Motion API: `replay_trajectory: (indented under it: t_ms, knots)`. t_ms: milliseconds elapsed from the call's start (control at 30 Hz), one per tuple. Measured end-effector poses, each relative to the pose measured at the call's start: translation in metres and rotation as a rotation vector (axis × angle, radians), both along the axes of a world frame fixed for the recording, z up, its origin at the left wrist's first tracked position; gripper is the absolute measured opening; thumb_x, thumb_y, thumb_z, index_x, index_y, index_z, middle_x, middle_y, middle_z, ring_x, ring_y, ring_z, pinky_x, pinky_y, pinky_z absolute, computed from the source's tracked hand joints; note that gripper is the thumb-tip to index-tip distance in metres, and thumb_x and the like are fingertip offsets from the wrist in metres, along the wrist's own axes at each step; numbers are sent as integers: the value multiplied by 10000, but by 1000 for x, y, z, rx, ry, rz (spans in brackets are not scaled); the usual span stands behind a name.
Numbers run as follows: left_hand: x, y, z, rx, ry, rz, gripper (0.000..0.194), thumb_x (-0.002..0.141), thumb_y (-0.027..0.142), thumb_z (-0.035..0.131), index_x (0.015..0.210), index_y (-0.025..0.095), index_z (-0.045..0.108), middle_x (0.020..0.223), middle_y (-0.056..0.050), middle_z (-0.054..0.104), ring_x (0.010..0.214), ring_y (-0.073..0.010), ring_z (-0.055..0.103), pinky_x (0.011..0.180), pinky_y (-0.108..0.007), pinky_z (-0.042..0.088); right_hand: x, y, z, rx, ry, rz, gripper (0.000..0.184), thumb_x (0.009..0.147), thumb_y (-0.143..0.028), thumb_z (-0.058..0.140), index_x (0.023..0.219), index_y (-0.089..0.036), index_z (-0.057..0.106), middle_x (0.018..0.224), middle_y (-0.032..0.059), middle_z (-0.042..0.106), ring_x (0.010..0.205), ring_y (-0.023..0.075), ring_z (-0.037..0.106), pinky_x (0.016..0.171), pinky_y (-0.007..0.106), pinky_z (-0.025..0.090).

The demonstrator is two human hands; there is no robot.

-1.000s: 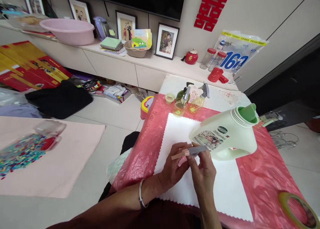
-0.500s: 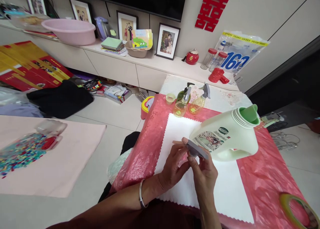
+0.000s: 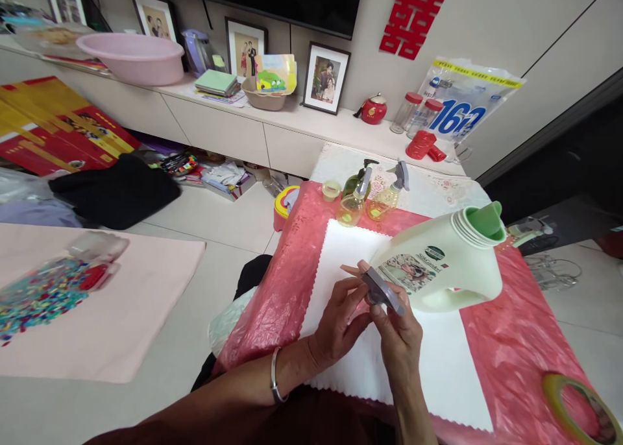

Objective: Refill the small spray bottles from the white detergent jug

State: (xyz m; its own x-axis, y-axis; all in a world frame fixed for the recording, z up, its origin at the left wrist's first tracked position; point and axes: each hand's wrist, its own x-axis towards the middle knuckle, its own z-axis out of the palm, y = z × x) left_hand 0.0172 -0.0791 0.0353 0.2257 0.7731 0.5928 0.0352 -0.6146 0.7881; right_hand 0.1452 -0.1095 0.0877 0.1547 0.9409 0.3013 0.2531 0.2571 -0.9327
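A grey spray head (image 3: pixel 383 292), like those on the nearby bottles, is held low over the white sheet (image 3: pixel 360 373). My right hand (image 3: pixel 403 341) is closed around its near side, thumb pressed against it. From the other side my left hand (image 3: pixel 337 325) grips it with bent fingers. What hangs below the head between my palms is mostly hidden. Just beyond my hands, a large pale green jug (image 3: pixel 448 263) with a green spout stands on the sheet. Two clear spray bottles (image 3: pixel 350 210) with grey heads stand at the far edge, beside a dark green pump bottle (image 3: pixel 351 184).
Red plastic film (image 3: pixel 525 341) covers the table. A tape roll (image 3: pixel 581 409) lies at the near right, and a small cup (image 3: pixel 331 190) sits by the bottles. Spilled colourful pieces (image 3: pixel 53 296) lie on a pink surface (image 3: pixel 146 315) at left. Glass jars (image 3: pixel 405 113) stand behind.
The grey spray head has tilted slightly in my hands, its far end now a little higher and its near end lower. Both hands keep their hold.
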Motion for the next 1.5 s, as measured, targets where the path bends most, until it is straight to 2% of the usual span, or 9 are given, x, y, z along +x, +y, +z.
replay_trajectory:
  t_ms: [167, 267, 500, 800, 967, 1033, 1233, 1333, 1500]
  knots:
    - [-3, 0, 1, -11, 13, 4, 533, 1017, 283, 553, 1527, 241, 402, 1307, -154, 558, 1222, -268, 572, 1017, -460, 559, 2, -1, -17, 50, -17, -103, 218, 967, -344, 756, 1157, -244, 719, 1153, 66, 614, 1114, 241, 583, 955, 367, 487]
    - [-3, 0, -1, -9, 12, 3, 534, 1019, 281, 549, 1530, 239, 400, 1310, -157, 552, 1217, -264, 576, 1003, -450, 568, 3, 0, -16, 55, -33, -115, 221, 956, -352, 769, 1136, -235, 714, 1140, 64, 617, 1104, 236, 583, 941, 350, 487]
    - [1, 0, -2, 12, 12, 21, 533, 1023, 290, 545, 1533, 243, 398, 1321, -163, 562, 1248, -268, 570, 1034, -477, 559, 17, 6, -5, -22, -79, 75, 184, 1002, -382, 694, 1130, -260, 746, 1182, 56, 621, 1107, 228, 564, 982, 362, 475]
    - [-1, -2, -4, -6, -10, 8, 531, 1034, 298, 515, 1546, 253, 385, 1298, -157, 553, 1210, -257, 582, 994, -448, 580, -3, 8, -8, 37, -92, -207, 258, 878, -398, 823, 974, -203, 684, 981, 25, 617, 917, 184, 582, 783, 274, 479]
    - [-1, -1, -3, 10, 28, 9, 546, 1034, 302, 514, 1558, 243, 370, 1311, -163, 549, 1241, -264, 565, 1027, -459, 562, 5, 7, 3, -20, -126, 53, 325, 1005, -436, 676, 1278, -262, 701, 1136, 61, 607, 1128, 236, 546, 976, 362, 472]
    - [-1, -1, -3, 14, 32, 7, 551, 1032, 306, 522, 1557, 242, 368, 1310, -163, 550, 1234, -264, 565, 1020, -463, 565, 9, 7, 4, -24, -101, 98, 318, 1032, -425, 635, 1308, -279, 699, 1148, 62, 598, 1149, 237, 540, 999, 367, 463]
    - [-2, -1, -3, 2, 17, 5, 536, 1027, 291, 532, 1540, 244, 385, 1310, -159, 554, 1237, -265, 564, 1018, -464, 562, 2, 9, -11, 30, -113, -131, 251, 896, -418, 819, 1033, -222, 739, 1045, 43, 610, 989, 209, 577, 825, 303, 476]
    - [-1, 0, -3, 4, 3, 7, 532, 1030, 284, 520, 1542, 240, 381, 1299, -156, 563, 1232, -263, 562, 1018, -460, 560, -3, 10, -10, 32, -127, -210, 283, 868, -425, 841, 981, -205, 704, 1013, 35, 607, 962, 204, 566, 821, 304, 464]
    - [-1, -1, -4, 7, 16, 15, 546, 1025, 294, 534, 1546, 229, 383, 1335, -166, 548, 1258, -271, 549, 1046, -479, 542, 4, 8, 7, -81, -92, 97, 342, 1011, -456, 672, 1294, -267, 692, 1191, 65, 589, 1138, 238, 530, 1012, 375, 435]
